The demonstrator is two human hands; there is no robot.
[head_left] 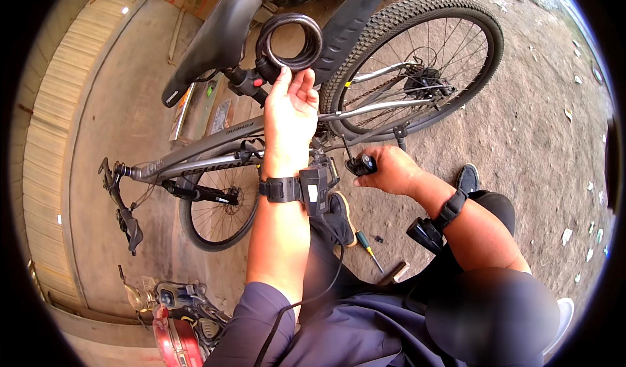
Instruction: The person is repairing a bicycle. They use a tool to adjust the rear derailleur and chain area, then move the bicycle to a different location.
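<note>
The left hand (290, 116) holds up the coiled lock (289, 41) under the seat (215, 31). The right hand (385, 169) squeezes the pedal (360, 165). The bike (215, 146) could tip if the pedal gets pushed hard.

Open ground (535, 125) right of the rear wheel (417, 60); frame (215, 148), saddle (215, 34) and coiled lock (290, 41) crowding the left.

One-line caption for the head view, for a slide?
Left hand steadies a grey bicycle below its coiled cable lock; right hand grips a black pedal.
</note>
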